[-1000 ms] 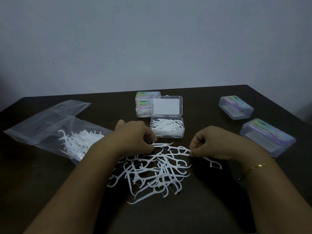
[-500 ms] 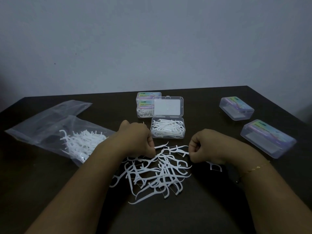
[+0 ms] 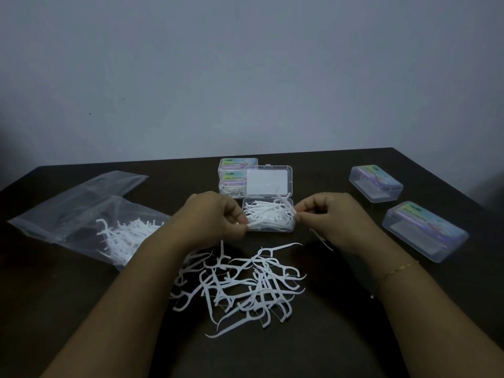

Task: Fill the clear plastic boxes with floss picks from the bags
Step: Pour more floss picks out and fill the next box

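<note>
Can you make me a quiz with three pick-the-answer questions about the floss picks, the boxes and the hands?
1. Where is the loose pile of floss picks?
A. inside the plastic bag
B. on the table nearer the person than the open box
C. on top of a closed box

2. How many closed boxes lie on the right side of the table?
A. two
B. four
C. none

3. What state is the box between the hands in?
A. shut and empty
B. open with picks inside
C. upside down

Answers:
1 B: the pile lies on the dark table, in front of the open box.
2 A: one closed box and a nearer closed box.
3 B: its lid stands raised and white picks fill the tray.
</note>
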